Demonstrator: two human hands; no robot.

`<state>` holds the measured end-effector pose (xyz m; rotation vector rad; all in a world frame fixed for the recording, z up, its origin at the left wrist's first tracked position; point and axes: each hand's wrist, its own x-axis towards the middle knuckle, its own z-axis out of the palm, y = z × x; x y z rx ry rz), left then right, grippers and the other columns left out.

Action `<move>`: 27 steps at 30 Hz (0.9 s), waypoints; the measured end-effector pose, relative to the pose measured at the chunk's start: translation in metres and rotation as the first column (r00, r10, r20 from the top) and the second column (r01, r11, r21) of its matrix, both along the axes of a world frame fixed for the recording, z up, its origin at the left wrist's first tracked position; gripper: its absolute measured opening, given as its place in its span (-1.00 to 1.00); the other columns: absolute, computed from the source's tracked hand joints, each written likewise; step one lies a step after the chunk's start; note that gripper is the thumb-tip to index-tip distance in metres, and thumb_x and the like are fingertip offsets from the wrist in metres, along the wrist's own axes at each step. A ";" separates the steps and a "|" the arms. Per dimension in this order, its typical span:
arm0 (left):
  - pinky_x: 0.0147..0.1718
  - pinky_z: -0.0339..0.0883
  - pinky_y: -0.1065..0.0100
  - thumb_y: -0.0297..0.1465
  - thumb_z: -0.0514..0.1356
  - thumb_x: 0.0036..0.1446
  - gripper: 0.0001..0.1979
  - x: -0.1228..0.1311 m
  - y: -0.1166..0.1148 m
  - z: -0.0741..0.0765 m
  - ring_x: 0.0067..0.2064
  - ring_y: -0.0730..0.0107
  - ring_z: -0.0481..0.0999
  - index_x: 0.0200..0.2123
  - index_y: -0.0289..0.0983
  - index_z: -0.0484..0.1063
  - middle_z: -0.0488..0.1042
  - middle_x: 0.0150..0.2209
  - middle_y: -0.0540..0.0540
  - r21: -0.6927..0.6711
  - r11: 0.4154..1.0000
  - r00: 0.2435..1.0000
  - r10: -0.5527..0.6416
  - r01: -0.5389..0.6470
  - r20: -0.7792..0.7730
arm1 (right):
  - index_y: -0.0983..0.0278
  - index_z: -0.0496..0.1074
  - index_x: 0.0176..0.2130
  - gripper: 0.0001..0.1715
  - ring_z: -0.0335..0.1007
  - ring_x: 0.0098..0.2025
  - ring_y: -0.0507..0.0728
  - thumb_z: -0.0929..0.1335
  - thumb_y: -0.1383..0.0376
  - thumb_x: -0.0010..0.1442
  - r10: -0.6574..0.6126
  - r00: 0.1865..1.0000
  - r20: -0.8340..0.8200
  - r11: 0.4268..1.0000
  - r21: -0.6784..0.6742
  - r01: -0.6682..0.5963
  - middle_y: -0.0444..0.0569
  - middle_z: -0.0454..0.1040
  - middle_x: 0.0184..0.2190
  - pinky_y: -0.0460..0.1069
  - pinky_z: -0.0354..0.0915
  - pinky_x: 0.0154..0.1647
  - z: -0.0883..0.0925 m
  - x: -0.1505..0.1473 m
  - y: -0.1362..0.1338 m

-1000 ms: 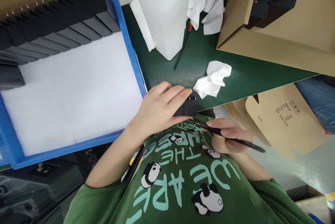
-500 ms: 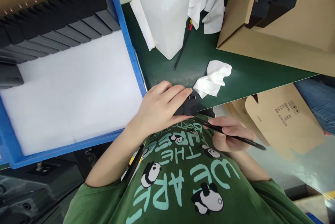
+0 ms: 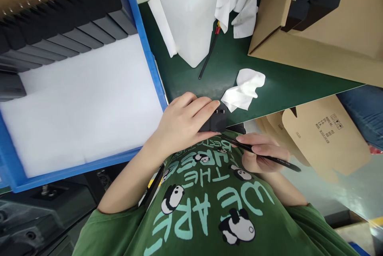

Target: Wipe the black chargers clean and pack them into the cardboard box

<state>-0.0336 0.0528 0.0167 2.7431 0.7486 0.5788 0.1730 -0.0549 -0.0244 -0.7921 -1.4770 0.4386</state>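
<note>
My left hand (image 3: 188,118) is closed around a black power adapter (image 3: 219,119), whose metal plug prongs face up at its right end. Most of the adapter's body is hidden under my fingers, near the table's front edge. Held between thumb and fingers of my right hand (image 3: 263,154) is a pair of black tweezers (image 3: 272,157), slanting down to the right. The tweezers' tip reaches the adapter's near side; whether it touches cannot be made out. A crumpled white cloth (image 3: 245,88) lies just beyond the adapter.
At left, a blue tray (image 3: 146,56) lined with white foam holds a row of black adapters (image 3: 89,12). A white bottle (image 3: 188,16) stands at the back beside a red-and-black pen-like tool (image 3: 209,52). An open cardboard box (image 3: 299,56) with black adapters occupies the right.
My right hand has shifted very slightly left with the tweezers. My left hand and the adapter have stayed in place.
</note>
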 end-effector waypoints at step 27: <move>-0.22 0.40 0.16 -0.06 0.33 0.12 -0.38 0.001 0.001 0.000 -0.19 0.13 0.43 0.09 -0.36 0.38 0.57 -0.06 -0.25 0.007 1.000 1.000 -0.001 0.001 0.012 | 0.33 0.37 0.05 -0.62 0.62 -0.25 0.08 0.34 0.53 0.24 0.007 1.000 0.004 1.000 -0.004 -0.007 0.06 0.57 0.00 -0.07 0.60 -0.47 -0.002 0.003 -0.002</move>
